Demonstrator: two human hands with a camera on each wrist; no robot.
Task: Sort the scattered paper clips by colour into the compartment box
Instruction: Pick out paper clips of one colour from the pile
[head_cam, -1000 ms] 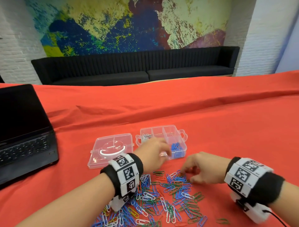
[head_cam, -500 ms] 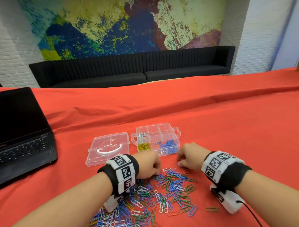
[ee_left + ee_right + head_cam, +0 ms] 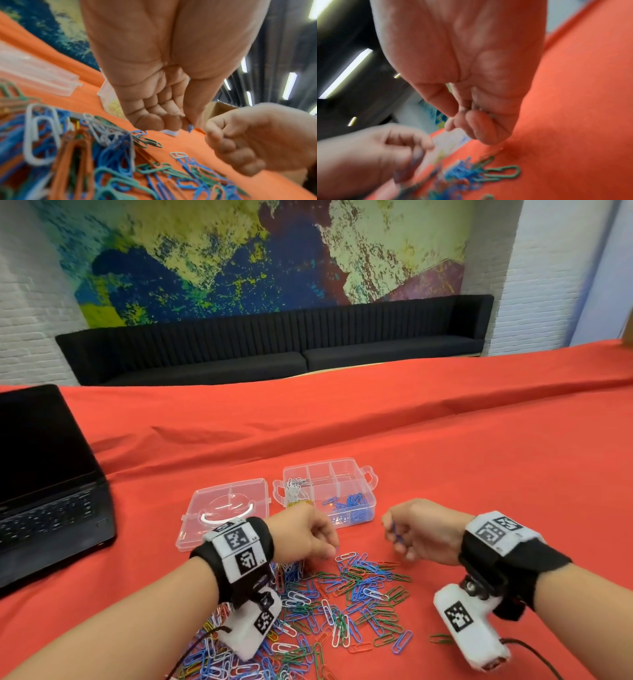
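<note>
Nearest, a heap of mixed paper clips (image 3: 342, 604) on the red cloth (image 3: 479, 474). Just above its far edge, right hand (image 3: 421, 534) pinching a blue clip (image 3: 396, 537), long axis steeply tilted; left hand (image 3: 305, 534) curled, with a bit of blue at the fingertips, likely another clip. Straight beyond both, compartment box (image 3: 371, 501), blue section nearer the right hand. Left of it, the clear lid (image 3: 191, 529), then a laptop (image 3: 51, 491). Farthest, black sofa (image 3: 274, 350) under a painted wall.
</note>
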